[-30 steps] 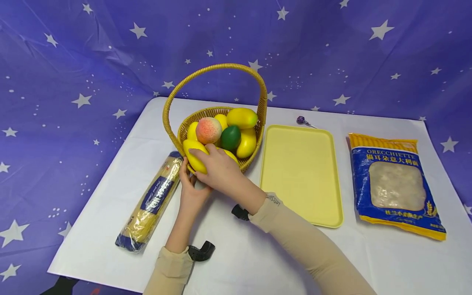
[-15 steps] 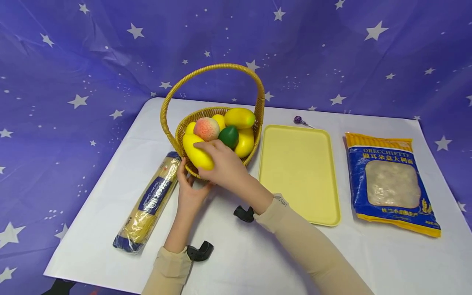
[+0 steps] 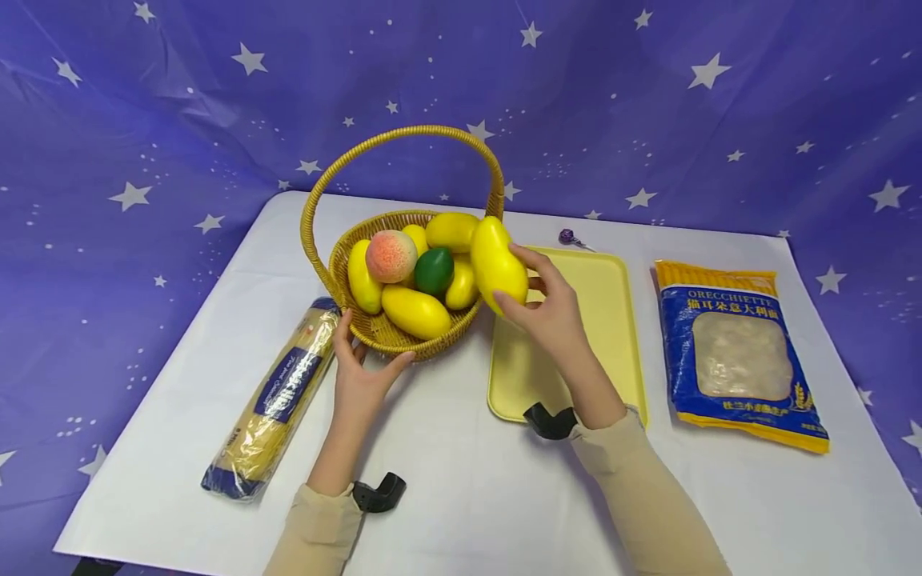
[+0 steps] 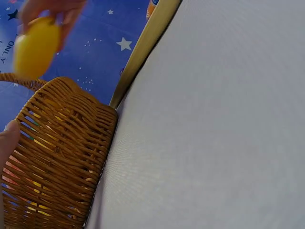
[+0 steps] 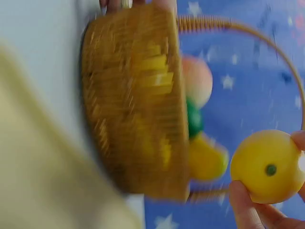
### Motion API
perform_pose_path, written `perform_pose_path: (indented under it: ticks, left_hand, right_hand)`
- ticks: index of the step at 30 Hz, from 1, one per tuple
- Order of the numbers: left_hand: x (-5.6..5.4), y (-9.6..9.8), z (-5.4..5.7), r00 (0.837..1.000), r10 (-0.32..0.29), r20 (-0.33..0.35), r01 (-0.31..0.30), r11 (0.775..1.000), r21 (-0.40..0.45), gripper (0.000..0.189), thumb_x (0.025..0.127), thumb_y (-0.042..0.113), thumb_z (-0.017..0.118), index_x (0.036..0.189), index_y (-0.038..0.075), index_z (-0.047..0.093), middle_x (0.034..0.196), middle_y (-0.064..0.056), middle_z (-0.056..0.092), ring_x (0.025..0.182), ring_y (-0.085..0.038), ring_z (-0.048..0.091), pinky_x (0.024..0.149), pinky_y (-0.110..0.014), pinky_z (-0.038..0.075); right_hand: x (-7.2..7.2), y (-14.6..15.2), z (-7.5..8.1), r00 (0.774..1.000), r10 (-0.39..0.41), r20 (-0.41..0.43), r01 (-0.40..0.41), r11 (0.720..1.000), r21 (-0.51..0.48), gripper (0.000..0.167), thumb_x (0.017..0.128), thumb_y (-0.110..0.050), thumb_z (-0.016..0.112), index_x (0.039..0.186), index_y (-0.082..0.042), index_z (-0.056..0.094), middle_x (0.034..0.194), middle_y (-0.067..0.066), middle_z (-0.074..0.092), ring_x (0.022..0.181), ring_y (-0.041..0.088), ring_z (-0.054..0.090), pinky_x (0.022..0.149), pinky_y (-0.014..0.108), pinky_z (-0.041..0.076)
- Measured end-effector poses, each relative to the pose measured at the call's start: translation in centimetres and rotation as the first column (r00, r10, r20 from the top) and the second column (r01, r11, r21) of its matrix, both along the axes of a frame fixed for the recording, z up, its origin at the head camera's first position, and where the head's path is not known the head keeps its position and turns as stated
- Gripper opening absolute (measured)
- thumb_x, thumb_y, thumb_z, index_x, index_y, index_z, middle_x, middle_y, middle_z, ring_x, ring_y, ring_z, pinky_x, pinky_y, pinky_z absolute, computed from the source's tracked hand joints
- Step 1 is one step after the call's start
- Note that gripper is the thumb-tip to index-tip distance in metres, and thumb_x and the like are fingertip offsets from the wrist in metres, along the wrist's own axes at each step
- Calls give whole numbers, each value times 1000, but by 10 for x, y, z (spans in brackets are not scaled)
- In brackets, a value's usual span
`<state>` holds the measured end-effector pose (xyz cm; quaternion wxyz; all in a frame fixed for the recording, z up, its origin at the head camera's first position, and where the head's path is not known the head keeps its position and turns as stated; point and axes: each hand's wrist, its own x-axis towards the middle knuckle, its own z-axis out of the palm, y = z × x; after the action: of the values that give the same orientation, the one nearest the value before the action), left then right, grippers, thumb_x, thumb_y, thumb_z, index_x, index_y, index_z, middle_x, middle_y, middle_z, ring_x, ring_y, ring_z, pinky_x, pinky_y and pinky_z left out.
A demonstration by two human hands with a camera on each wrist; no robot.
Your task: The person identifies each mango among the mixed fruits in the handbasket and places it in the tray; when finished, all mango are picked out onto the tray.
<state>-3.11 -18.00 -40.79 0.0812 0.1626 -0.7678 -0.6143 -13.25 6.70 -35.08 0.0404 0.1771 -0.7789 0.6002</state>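
In the head view my right hand (image 3: 558,316) grips a yellow toy mango (image 3: 497,260) by its side, raised by the basket's right rim and over the tray's left edge. The right wrist view shows the mango's (image 5: 255,164) round end with a small green stem spot. My left hand (image 3: 360,380) holds the near left side of the wicker basket (image 3: 425,348), thumb and fingers spread along its rim. Inside the basket lie several yellow mangoes (image 3: 416,313), a peach (image 3: 391,256) and a dark green fruit (image 3: 434,271). Its tall handle (image 3: 403,132) arches above.
A pale yellow tray (image 3: 605,320) lies right of the basket, with a purple lollipop (image 3: 569,237) behind it. Farther right is a blue and yellow orecchiette bag (image 3: 742,356). On the left, a spaghetti packet (image 3: 277,400) lies slanted beside the basket. A starry purple cloth (image 3: 576,104) hangs behind.
My right hand has lifted the mango out of the basket's front and carried it right, uncovering another mango beneath. My left hand stays at the basket. The view has shifted slightly.
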Motion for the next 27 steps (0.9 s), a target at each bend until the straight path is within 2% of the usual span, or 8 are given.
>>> perform_pose_path:
  ticks: [4,7,12,15,16,22,24,27]
  left_hand:
    - [3,0,16,1000,0,-25,-1,1000,-29,104,81,21,80,155,18,7,157,-18,11,140,-35,25,114,-40,24]
    - [3,-2,18,999,5,-44,-6,999,-31,103,81,20,80,155,17,7,156,-19,11,139,-36,25,114,-41,24]
    - [1,-8,-3,999,8,-44,-9,1000,-23,107,79,26,82,155,26,6,157,-16,13,140,-34,24,115,-40,23]
    - [0,-10,-20,999,8,-50,-10,999,-35,108,78,33,82,154,32,6,157,-11,13,140,-32,25,114,-39,24]
    - [2,-9,-18,999,6,-51,-8,999,-40,107,78,33,82,154,31,6,157,-12,13,140,-32,25,114,-40,24]
    - [3,-6,-14,998,-2,-60,-1,999,-46,106,79,32,81,154,28,7,157,-12,13,140,-34,25,115,-42,23]
    - [0,-8,-25,996,0,-84,-5,999,-52,106,77,36,82,153,33,8,157,-8,13,140,-32,25,115,-41,23]
    - [-1,-7,-28,994,-4,-110,-2,998,-57,106,77,36,82,153,33,8,158,-7,12,140,-32,25,115,-42,23]
  right_hand:
    - [-14,19,-14,986,-60,156,77,991,-108,58,87,-10,71,141,-17,49,129,12,53,93,25,58,71,28,57]
    - [-29,22,-25,945,-58,322,116,979,-165,60,91,-13,68,145,-19,43,128,16,50,93,24,59,75,37,58]
    - [-49,21,-47,859,-50,510,145,978,-149,63,93,-16,65,149,-21,36,133,20,44,103,29,56,85,45,53]
    - [-56,20,-59,831,-60,553,158,979,-131,64,94,-18,64,150,-22,35,133,20,44,104,31,56,88,44,53]
    - [-57,20,-61,824,-62,564,163,978,-131,64,94,-18,64,150,-21,35,132,21,44,102,31,57,89,46,52]
    - [-64,13,-63,823,-71,564,185,971,-148,64,93,-18,66,150,-20,36,132,21,44,102,31,56,88,45,53]
    - [-65,12,-64,825,-90,557,202,969,-141,63,92,-18,67,149,-21,38,130,20,44,106,32,55,85,43,54]
    - [-66,12,-64,827,-128,547,226,967,-115,62,91,-19,68,147,-21,41,127,19,45,103,30,56,82,42,56]
